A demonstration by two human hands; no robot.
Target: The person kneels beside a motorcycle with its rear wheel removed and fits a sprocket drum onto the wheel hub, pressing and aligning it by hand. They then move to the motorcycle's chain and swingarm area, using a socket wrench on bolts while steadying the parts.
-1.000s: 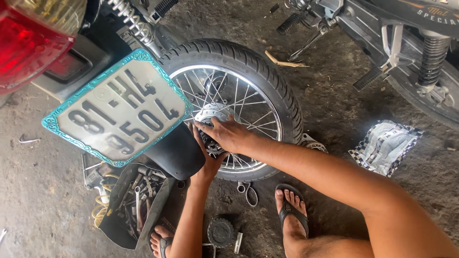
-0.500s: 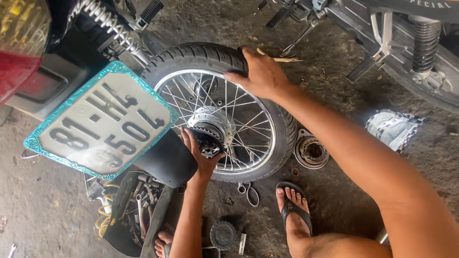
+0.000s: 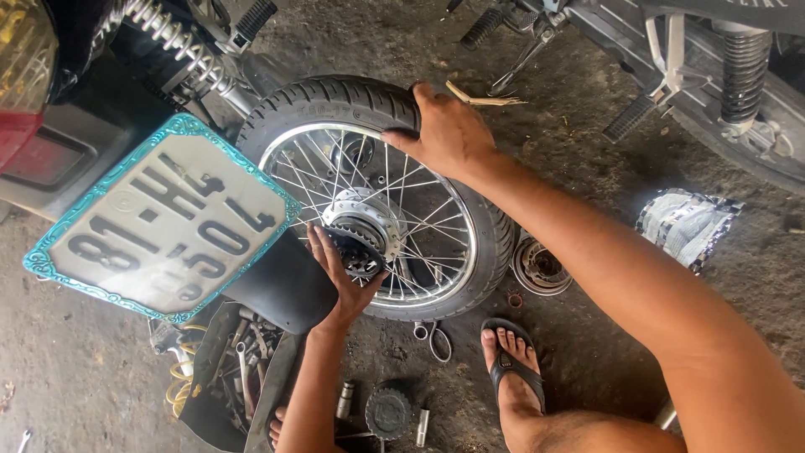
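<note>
A spoked motorcycle rear wheel [image 3: 470,252] with a black tyre stands upright under the bike's tail. My right hand [image 3: 449,130] grips the top of the tyre [image 3: 335,96], fingers over the rim. My left hand [image 3: 340,273] reaches up from below and cups the silver hub [image 3: 365,220] at the wheel's centre, palm against a dark round part on the hub's near side. A teal-framed number plate [image 3: 163,222] hangs to the left, over a black mudguard [image 3: 281,289].
An open tool tray [image 3: 231,377] with wrenches lies below the plate. A round metal part [image 3: 539,267] rests on the floor right of the wheel, pliers [image 3: 432,338] and sockets [image 3: 388,411] lie near my sandalled foot [image 3: 511,365]. A crumpled wrapper [image 3: 686,225] and another motorcycle [image 3: 721,59] are at right.
My right hand left the hub, moved up and took hold of the tyre's top. My left hand stayed at the hub. The view shifted closer to the wheel.
</note>
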